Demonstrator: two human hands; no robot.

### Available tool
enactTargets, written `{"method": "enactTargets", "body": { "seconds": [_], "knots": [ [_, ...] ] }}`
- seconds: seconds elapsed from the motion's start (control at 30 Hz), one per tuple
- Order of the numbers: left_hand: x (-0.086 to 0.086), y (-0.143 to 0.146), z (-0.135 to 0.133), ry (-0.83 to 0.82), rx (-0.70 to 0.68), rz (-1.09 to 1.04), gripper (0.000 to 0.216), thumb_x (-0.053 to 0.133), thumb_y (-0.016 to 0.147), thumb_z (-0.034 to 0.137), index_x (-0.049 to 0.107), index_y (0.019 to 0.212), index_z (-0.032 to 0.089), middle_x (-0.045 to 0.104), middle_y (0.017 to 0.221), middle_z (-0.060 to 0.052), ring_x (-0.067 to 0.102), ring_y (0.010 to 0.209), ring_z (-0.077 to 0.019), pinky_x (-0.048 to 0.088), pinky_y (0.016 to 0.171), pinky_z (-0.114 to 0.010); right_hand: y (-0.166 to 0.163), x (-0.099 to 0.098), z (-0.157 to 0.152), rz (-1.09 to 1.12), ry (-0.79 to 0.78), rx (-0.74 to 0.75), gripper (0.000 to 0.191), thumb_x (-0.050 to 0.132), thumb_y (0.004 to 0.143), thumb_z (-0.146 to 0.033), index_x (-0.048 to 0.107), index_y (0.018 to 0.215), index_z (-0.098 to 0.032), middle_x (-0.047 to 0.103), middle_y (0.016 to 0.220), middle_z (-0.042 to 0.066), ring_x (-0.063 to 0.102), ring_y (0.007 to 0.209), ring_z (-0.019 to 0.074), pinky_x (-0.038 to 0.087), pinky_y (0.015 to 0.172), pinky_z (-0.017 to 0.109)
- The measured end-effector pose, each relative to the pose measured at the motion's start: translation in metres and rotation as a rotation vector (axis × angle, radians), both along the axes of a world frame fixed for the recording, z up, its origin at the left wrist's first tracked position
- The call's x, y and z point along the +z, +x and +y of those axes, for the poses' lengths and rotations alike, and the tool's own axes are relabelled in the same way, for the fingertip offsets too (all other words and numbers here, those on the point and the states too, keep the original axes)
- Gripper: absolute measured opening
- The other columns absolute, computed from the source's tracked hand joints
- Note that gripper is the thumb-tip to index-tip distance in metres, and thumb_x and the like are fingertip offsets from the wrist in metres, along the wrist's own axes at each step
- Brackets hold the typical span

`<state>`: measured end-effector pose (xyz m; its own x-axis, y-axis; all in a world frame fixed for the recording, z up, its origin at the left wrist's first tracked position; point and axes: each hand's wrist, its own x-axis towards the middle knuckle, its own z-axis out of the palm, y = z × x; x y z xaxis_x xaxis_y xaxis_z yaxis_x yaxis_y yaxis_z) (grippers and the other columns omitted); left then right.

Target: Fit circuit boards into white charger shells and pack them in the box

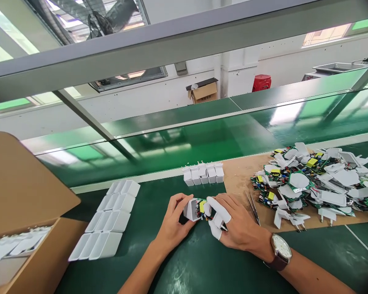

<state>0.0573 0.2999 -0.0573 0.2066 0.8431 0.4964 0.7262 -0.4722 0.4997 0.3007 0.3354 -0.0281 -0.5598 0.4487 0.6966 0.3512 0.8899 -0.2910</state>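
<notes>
My left hand [175, 217] grips a white plastic charger housing [190, 209], its open end turned to the right. From the other side my right hand [236, 220], with white coverings on thumb and index finger, pinches a circuit board [201, 207] with a yellow part and a white plug piece [218, 220] by it. The board's left end is at the mouth of the housing; how far it sits inside I cannot tell. Just beyond the hands stands a row of white plug chargers [203, 174], prongs up. Tweezers [253, 207] lie right of my right hand.
Rows of open white housings [106, 220] stand on the green table at left, beside a cardboard box [46, 261] of white parts. A heap of circuit boards with white plug pieces [319, 183] covers brown cardboard [237, 179] at right. A metal frame bar [159, 45] crosses above.
</notes>
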Motion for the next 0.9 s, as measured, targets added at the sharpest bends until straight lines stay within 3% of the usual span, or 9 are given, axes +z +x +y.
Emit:
{"method": "enactTargets", "body": {
  "seconds": [0.57, 0.9],
  "knots": [
    [-0.005, 0.002, 0.000, 0.035, -0.041, 0.038, 0.061, 0.066, 0.093, 0.013, 0.047, 0.148, 0.031, 0.053, 0.132, -0.013, 0.061, 0.120, -0.0279, 0.059, 0.096, -0.042, -0.003, -0.012, -0.001, -0.109, -0.037, 0.017, 0.081, 0.052, 0.078, -0.011, 0.033, 0.156, -0.006, 0.064, 0.124, 0.019, 0.059, 0.110, 0.0348, 0.057, 0.094, 0.057],
    [-0.005, 0.004, 0.001, 0.026, -0.048, 0.033, 0.057, 0.067, 0.092, 0.015, 0.048, 0.145, 0.028, 0.054, 0.132, -0.012, 0.061, 0.121, -0.0278, 0.057, 0.100, -0.044, -0.002, -0.007, 0.000, -0.104, -0.036, 0.014, 0.085, 0.052, 0.080, -0.011, 0.025, 0.161, -0.005, 0.064, 0.124, 0.019, 0.059, 0.106, 0.0344, 0.056, 0.095, 0.055]
  ]
}}
